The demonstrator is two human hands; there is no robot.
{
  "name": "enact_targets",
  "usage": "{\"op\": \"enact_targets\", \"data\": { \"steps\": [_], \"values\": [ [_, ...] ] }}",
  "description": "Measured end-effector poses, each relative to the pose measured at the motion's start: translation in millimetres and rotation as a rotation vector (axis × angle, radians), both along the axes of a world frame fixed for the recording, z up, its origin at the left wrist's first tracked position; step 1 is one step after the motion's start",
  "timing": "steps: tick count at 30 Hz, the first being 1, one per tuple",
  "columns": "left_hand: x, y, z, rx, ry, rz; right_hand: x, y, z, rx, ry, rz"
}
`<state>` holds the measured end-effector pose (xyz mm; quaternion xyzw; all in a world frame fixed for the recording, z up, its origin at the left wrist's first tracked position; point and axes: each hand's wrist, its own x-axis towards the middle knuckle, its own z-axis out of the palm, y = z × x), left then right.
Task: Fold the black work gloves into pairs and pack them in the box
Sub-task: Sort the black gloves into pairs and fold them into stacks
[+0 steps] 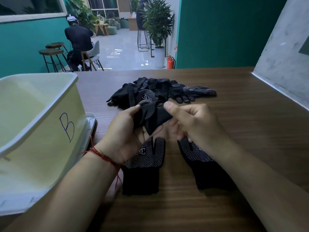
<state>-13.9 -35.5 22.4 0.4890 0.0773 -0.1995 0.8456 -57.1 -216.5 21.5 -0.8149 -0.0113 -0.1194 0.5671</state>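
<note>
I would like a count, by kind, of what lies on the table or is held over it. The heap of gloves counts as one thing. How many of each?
Flat gloves: 2
Held glove, between left hand and right hand: 1
Glove heap: 1
Box marked B: 1
Total: 5

Wooden table point(234, 131) — stools point(51, 51), potted plant point(158, 25)

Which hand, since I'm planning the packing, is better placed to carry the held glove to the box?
Likely the left hand: it holds the glove, and the box sits to its left; the right hand, pinching it, is farther.
</note>
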Motion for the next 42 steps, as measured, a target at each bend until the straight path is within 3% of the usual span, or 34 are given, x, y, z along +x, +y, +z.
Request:
{"op": "enact_targets", "data": {
  "steps": [3,9,12,16,22,29,34,39,42],
  "values": [
    [-2.6,3.8,5.0,-0.054,0.049,-0.097,2.9,4.7,-5.3,0.003,0.008,0.043],
    [-3.2,11.6,10.4,-0.023,-0.034,-0.374,5.3,2.7,0.7,0.548,0.068,0.128],
    [-3.8,8.1,6.0,0.111,-0.08,-0.472,4.7,3.0,3.5,0.652,0.084,0.199],
    [-5.4,6.0,2.5,0.055,-0.106,-0.565,2.7,4.5,5.5,0.803,0.141,0.271],
    [-3.7,6.7,5.9,-0.069,-0.099,-0.451,-2.0,0.1,7.2,0.77,0.24,0.403],
    [6.5,26.8,15.3,-0.231,-0.022,-0.185,-8.6,8.4,3.0,0.545,0.378,0.522],
    [14.9,39.9,15.6,-0.179,0.012,-0.125,-16.9,15.5,-0.4,0.261,0.51,0.565],
    [22.8,50.1,13.0,0.024,0.097,-0.201,-18.0,20.6,-2.5,0.289,0.548,0.371],
    [21.5,50.7,12.1,0.083,0.104,-0.229,-18.4,20.8,-2.7,0.271,0.549,0.378]
  ]
}}
